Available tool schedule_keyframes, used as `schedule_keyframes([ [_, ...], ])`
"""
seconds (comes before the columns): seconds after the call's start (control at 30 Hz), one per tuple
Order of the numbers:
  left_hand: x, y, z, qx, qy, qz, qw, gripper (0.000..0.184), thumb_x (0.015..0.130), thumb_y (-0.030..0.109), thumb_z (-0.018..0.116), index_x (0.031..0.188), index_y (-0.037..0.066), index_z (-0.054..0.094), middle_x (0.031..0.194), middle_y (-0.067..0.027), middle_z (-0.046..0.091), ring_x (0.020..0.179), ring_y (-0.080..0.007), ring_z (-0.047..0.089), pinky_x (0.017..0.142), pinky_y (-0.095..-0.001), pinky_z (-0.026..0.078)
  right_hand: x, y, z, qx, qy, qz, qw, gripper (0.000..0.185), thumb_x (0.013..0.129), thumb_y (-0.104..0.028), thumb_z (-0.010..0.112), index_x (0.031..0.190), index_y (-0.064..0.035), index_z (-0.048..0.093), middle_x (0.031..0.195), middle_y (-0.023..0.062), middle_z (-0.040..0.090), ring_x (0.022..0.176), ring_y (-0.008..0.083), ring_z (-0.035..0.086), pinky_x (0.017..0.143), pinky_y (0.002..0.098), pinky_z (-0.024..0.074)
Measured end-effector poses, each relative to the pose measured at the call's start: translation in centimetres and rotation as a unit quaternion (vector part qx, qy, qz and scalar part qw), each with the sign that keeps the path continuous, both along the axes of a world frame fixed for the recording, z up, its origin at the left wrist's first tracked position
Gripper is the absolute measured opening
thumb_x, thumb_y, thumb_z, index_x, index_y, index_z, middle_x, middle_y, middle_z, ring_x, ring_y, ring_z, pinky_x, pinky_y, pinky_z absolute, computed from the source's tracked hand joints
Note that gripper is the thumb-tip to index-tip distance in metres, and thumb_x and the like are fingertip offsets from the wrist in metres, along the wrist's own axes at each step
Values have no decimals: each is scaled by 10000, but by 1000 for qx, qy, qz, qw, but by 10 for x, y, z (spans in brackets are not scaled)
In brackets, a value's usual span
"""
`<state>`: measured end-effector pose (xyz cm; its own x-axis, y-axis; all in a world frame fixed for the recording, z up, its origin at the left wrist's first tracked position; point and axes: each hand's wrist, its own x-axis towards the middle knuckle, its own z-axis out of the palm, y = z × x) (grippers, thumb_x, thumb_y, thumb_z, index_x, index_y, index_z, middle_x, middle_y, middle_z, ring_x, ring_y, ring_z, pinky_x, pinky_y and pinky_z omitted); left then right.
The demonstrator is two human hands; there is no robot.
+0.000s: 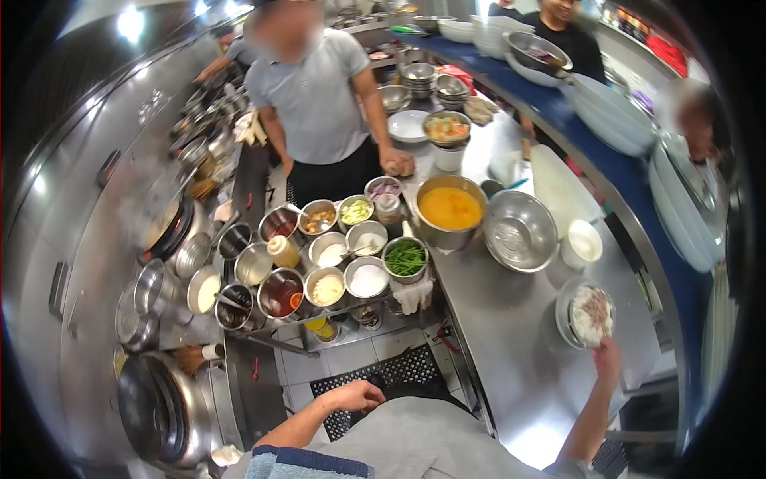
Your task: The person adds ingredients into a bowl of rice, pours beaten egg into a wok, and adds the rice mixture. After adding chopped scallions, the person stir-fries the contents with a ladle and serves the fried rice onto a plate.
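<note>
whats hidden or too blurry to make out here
All in the head view:
- Right hand: fingertips too small to tell whether they hold the rim of the bowl or touch its food.
- Left hand: curled fingers hide the palm and anything in it.
- Steel pot: orange liquid hides the bottom.
- Co-worker in black: lower body hidden by the blue shelf.

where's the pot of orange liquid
In the head view, the pot stands right of centre on the steel counter, just left of the large metal bowl and beyond the greens container.
</note>
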<state>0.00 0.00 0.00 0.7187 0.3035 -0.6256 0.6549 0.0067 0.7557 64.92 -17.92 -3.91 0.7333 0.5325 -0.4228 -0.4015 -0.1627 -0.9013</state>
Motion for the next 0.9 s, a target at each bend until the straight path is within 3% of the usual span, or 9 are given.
schedule_keyframes([
  [0.17,-59,17,-3,-76,0,61,995,232,878,129,568,1067,14,640,860,-33,678,745,-91,630,695,-251,522,-11,44,-27,83,-9,-86,993,98,754,-114,549,847,-82,555,713,1,574,547,78,511,392,196,364],
  [0.37,-51,-13,0,179,-16,88,980,243,788,77,588,1017,26,650,885,-166,669,780,-292,655,724,-342,516,-36,44,16,105,-71,-123,984,56,764,-102,536,815,-79,532,732,10,561,497,77,452,359,199,311],
  [0.47,-54,-12,-7,172,1,91,981,197,818,109,599,985,27,662,889,-136,680,768,-259,661,715,-339,515,-33,43,23,158,-88,-117,976,78,772,-93,545,846,-66,547,753,15,568,498,71,439,380,195,318],
  [0.57,-58,24,-5,-21,13,48,999,202,823,158,622,971,30,671,844,-113,686,753,-227,648,722,-317,507,-45,42,34,186,-105,-95,972,202,805,-105,570,996,-42,572,850,25,609,690,86,552,574,188,439],
  [0.63,-39,54,10,109,-52,-7,993,244,855,206,628,1019,27,658,899,-76,688,823,-130,619,779,-283,486,-102,60,70,141,-100,-31,984,266,818,-120,580,1073,-46,568,927,36,631,835,109,601,668,206,477],
  [0.67,-20,66,22,83,-55,68,993,248,859,208,625,1031,32,656,909,-81,684,812,-121,612,779,-283,488,-118,67,75,154,-101,38,982,282,816,-145,587,1081,-50,569,927,39,633,775,89,599,584,183,461],
  [0.73,20,87,32,70,-112,166,977,231,885,168,596,1036,0,645,899,-53,666,768,-107,599,721,-260,498,-150,90,60,125,-106,-3,986,262,783,-149,584,1030,-61,580,771,-13,590,497,22,451,354,169,297],
  [0.77,42,92,52,42,-172,198,964,239,901,159,578,1047,-24,630,894,-54,655,757,-99,590,694,-252,502,-189,110,92,109,-80,43,990,217,773,-117,564,982,-63,583,705,-25,564,454,25,425,338,176,300],
  [0.9,85,112,81,-42,-277,245,928,323,933,217,532,1143,-27,559,1062,-124,603,954,-182,590,733,-306,530,-252,159,78,123,47,197,972,303,716,-34,520,1013,-23,579,713,21,598,398,39,435,282,175,288],
])
